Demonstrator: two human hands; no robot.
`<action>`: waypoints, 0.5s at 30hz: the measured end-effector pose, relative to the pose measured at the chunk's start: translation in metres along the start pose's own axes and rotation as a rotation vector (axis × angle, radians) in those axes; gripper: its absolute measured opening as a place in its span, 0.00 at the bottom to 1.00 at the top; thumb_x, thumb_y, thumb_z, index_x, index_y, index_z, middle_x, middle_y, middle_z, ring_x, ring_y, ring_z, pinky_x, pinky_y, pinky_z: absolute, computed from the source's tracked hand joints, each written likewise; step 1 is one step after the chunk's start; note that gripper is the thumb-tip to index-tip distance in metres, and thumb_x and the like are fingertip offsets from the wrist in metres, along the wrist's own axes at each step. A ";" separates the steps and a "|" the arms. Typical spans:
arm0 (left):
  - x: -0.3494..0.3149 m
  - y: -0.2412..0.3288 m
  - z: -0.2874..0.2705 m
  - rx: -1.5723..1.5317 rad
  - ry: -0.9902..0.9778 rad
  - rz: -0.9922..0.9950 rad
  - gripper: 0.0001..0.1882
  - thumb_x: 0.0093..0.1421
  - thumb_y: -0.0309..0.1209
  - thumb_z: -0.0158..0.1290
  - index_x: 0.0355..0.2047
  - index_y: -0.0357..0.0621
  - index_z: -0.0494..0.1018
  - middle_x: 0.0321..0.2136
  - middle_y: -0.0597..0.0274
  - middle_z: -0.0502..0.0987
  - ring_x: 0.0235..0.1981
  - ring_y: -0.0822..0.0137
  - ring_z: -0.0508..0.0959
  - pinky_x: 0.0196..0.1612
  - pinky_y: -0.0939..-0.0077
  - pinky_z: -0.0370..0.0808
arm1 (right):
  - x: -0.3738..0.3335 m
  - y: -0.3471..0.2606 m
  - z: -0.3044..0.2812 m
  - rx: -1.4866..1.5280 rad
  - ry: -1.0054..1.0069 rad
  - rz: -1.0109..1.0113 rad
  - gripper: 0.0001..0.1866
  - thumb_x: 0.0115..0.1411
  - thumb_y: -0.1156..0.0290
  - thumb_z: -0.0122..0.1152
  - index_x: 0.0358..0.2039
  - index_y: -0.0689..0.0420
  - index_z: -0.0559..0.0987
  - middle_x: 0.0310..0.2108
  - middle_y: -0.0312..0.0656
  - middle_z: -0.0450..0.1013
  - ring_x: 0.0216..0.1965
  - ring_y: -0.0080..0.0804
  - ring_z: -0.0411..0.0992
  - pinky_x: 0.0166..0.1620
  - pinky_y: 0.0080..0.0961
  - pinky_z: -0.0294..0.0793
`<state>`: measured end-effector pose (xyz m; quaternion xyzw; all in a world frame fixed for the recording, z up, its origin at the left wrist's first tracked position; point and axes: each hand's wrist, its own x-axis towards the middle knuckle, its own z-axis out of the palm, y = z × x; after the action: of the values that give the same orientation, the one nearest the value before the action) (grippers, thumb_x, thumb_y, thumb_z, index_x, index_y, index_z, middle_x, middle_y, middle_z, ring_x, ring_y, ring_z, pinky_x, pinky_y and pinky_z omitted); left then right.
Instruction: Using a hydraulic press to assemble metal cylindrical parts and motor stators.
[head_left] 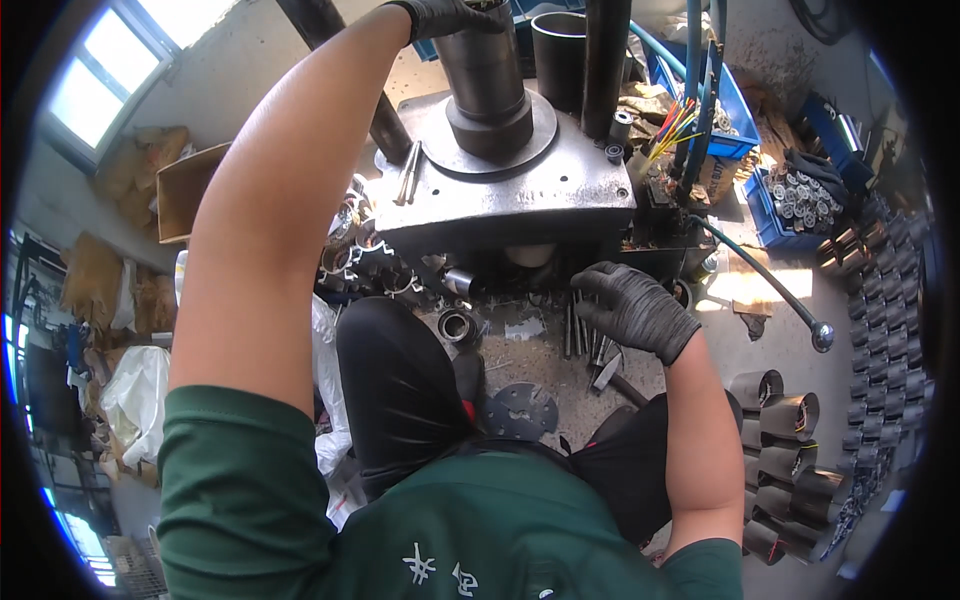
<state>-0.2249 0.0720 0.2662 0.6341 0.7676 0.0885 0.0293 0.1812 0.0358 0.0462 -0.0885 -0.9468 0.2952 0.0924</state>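
Note:
My left hand [452,17], in a dark glove, reaches up to the top of an upright dark metal cylinder [484,75]. Its fingers curve over the cylinder's upper rim, and the picture's top edge cuts off part of the hand. The cylinder stands on a round stepped plate [542,125] on the steel press table [500,203]. My right hand [640,308], in a grey-black glove, hovers low before the table's front edge, fingers apart and slightly bent, with nothing visible in them. Below it are several thin rods [572,330] and a hammer [607,373].
Two thin metal pins [409,173] lie on the table's left side. Dark posts [606,70] rise beside the cylinder. A ball-ended lever [785,290] juts out at right. Blue bins [783,235] of small parts stand behind it; stacked metal sleeves [790,415] are at lower right.

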 end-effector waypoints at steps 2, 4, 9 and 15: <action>-0.015 0.001 0.005 -0.148 0.034 -0.026 0.41 0.59 0.60 0.62 0.67 0.53 0.71 0.57 0.55 0.80 0.55 0.61 0.79 0.60 0.63 0.75 | -0.003 0.001 0.000 0.052 -0.009 0.074 0.20 0.60 0.64 0.67 0.51 0.60 0.81 0.46 0.52 0.78 0.48 0.52 0.78 0.53 0.41 0.78; -0.051 0.040 0.003 -0.242 0.126 -0.139 0.37 0.59 0.58 0.62 0.62 0.50 0.75 0.53 0.54 0.81 0.53 0.62 0.80 0.56 0.64 0.78 | -0.009 0.003 -0.002 0.029 -0.002 0.086 0.20 0.60 0.64 0.67 0.51 0.60 0.81 0.46 0.53 0.78 0.48 0.53 0.78 0.53 0.41 0.78; -0.112 -0.003 0.052 -0.530 0.778 0.166 0.30 0.62 0.54 0.62 0.49 0.38 0.81 0.41 0.51 0.84 0.36 0.64 0.85 0.42 0.70 0.83 | -0.020 0.016 0.003 0.183 -0.007 0.187 0.19 0.62 0.68 0.65 0.52 0.60 0.81 0.48 0.52 0.78 0.48 0.50 0.78 0.53 0.39 0.77; -0.366 0.028 0.071 -0.716 0.520 -0.100 0.16 0.68 0.36 0.57 0.45 0.35 0.81 0.41 0.55 0.83 0.45 0.65 0.81 0.53 0.71 0.76 | -0.018 -0.016 -0.001 0.247 0.007 0.314 0.16 0.62 0.78 0.61 0.51 0.63 0.80 0.44 0.49 0.78 0.45 0.42 0.78 0.50 0.33 0.77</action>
<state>-0.1153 -0.2744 0.1765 0.5029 0.7002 0.5035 0.0572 0.1968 0.0191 0.0544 -0.2241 -0.8776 0.4197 0.0587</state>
